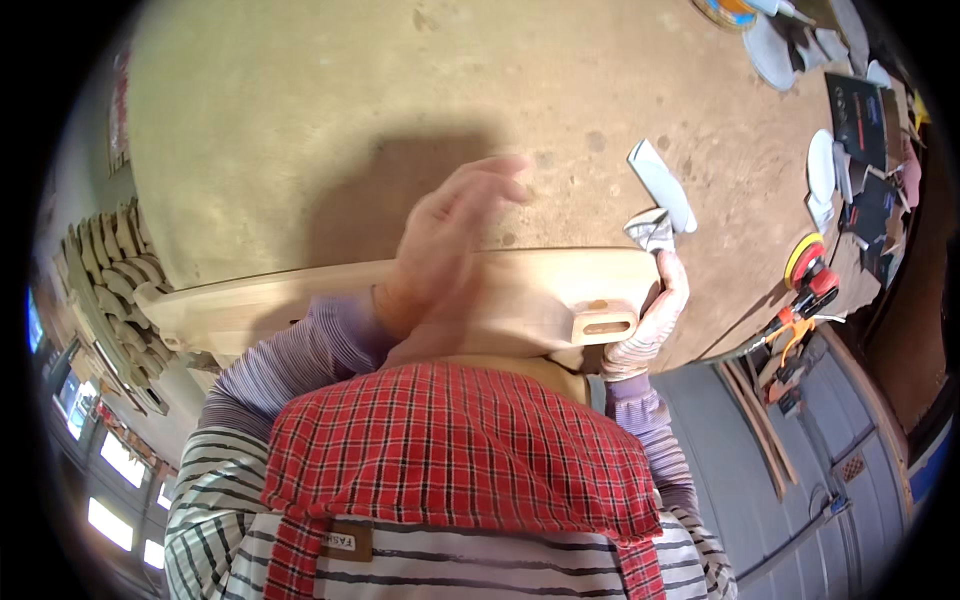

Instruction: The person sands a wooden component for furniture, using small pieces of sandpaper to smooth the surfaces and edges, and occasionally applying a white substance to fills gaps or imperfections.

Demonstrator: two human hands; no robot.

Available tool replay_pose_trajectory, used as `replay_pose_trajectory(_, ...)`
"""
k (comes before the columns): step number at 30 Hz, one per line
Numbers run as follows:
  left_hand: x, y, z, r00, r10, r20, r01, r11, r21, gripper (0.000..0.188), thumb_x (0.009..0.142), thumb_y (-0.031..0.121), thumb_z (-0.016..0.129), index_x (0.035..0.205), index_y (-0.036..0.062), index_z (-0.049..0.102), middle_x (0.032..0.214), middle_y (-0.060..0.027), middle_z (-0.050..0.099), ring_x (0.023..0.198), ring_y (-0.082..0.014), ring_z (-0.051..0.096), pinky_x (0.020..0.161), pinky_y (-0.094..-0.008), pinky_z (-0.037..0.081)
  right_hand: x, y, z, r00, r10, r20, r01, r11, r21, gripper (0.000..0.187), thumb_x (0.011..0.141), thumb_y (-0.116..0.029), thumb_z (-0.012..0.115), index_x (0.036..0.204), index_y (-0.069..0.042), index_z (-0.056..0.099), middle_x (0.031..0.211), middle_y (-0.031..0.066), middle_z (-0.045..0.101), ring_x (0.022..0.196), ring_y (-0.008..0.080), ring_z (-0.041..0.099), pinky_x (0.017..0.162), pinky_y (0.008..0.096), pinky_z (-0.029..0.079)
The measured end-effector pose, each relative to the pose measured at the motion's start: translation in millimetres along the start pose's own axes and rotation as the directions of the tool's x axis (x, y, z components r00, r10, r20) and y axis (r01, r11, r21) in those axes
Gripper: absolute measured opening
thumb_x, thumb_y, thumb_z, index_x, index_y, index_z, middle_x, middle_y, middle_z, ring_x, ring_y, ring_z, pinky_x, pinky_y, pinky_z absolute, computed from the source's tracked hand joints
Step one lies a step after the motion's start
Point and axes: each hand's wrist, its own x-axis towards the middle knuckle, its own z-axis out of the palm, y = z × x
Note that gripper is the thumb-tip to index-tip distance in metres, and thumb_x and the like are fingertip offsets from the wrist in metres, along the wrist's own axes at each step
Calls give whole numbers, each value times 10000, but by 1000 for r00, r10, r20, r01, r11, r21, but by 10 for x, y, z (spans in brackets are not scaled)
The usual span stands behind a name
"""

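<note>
A long, pale wooden piece (545, 275) with a curved outline lies across the near edge of the table, close against my apron. Near its right end is a small wooden block with an oval slot (605, 325). My right hand (655, 315) is closed round that right end, fingertips at the far edge. A crumpled piece of sandpaper (650, 230) touches or nearly touches those fingertips, and a folded grey strip (662, 185) lies just beyond. Above the middle of the wood hovers my left hand (440, 240), slightly blurred, its fingers loosely stretched toward the right and nothing visible in them.
On the table's right side sits a red and yellow disc sander (812, 268) with a hose. Worn sanding discs (822, 165) and dark boxes (858, 120) crowd the far right. Curved wooden parts (115, 265) are stacked at the left, beyond the table.
</note>
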Motion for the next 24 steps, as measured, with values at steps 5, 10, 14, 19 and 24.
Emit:
replay_pose_trajectory(5, -100, 312, -218, 958, -232, -170, 165, 927, -337, 300, 1042, 305, 499, 1140, 62, 645, 1298, -96, 630, 1246, -192, 553, 1031, -324, 394, 58, -13, -46, 994, 106, -2, -103, 976, 191, 345, 1027, -221, 500, 1271, 12, 573, 1282, 154, 506, 1233, 263, 496, 1069, 396, 394)
replay_pose_trajectory(10, -315, 452, -1117, 842, 195, -503, -177, 981, 84, 240, 959, 184, 567, 1155, 63, 632, 1155, -65, 610, 1047, -177, 569, 912, -339, 481, 783, -430, -96, 942, -336, -16, 301, 865, -401, 469, 854, -233, 765, 1267, -75, 609, 1218, 159, 571, 1164, 308, 543, 993, 416, 444)
replay_pose_trajectory(14, -758, 1085, -2402, 555, 580, -597, -138, 772, 621, 617, 856, 128, 705, 1427, 57, 484, 1470, -155, 453, 1344, -277, 432, 1085, -360, 405, 1216, -542, 52, 855, -435, 282, 506, 583, -635, 527, 817, -361, 775, 1272, -144, 620, 1203, 126, 629, 1171, 337, 554, 1004, 476, 430)
replay_pose_trajectory(19, -1821, 885, -2954, 372, 693, -618, -42, 678, 734, 573, 909, 173, 686, 1443, 64, 510, 1372, -159, 579, 1311, -259, 485, 1050, -347, 398, 1412, -484, 130, 928, -48, 371, 318, 622, -715, 390, 802, -324, 777, 1160, -210, 673, 1152, 107, 654, 1099, 309, 602, 944, 475, 463)
replay_pose_trajectory(24, -2747, 207, -2511, 382, 350, -855, -121, 937, 329, 605, 935, 9, 556, 1515, 53, 390, 1291, -74, 536, 1131, -178, 543, 976, -276, 460, 1430, -520, -153, 912, -346, 221, 403, 860, -313, 230, 882, -158, 708, 1081, -56, 653, 1009, 144, 645, 921, 300, 612, 822, 409, 490)
